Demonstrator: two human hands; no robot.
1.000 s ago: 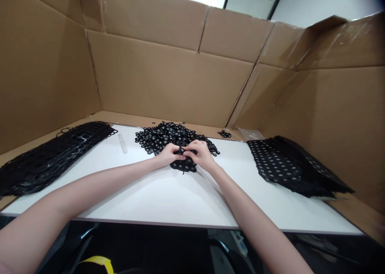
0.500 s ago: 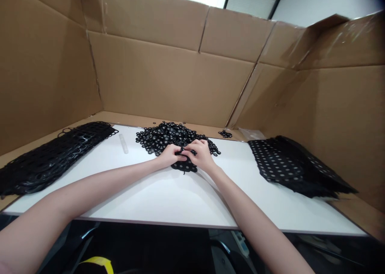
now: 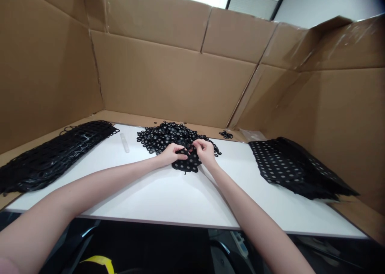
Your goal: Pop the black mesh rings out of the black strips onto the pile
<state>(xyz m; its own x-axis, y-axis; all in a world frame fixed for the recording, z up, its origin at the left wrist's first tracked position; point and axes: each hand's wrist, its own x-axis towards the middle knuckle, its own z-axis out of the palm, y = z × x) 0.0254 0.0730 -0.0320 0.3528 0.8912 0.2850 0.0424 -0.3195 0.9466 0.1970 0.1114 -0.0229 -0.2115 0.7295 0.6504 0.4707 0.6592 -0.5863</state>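
In the head view, my left hand (image 3: 171,154) grips the left edge of a small black perforated sheet (image 3: 184,165) between thumb and fingers. Pale dots show in rows across this sheet, which lies on the white board at the near side of a heap. Close by on the right, my right hand (image 3: 205,152) is closed in a pinch above the sheet's right part; what is between its fingertips is too small to make out. Just behind both hands spreads the heap of small black rings (image 3: 162,134), many with pale centres.
A stack of black sheets with open holes (image 3: 57,156) lies at the left, dotted black sheets (image 3: 282,162) at the right. A clear plastic strip (image 3: 124,142) and a few rings (image 3: 225,134) lie apart. Cardboard walls (image 3: 174,77) surround the white board (image 3: 144,198).
My right hand has moved slightly right, away from my left hand, uncovering more of the dotted sheet. My left hand keeps its grip on the sheet.
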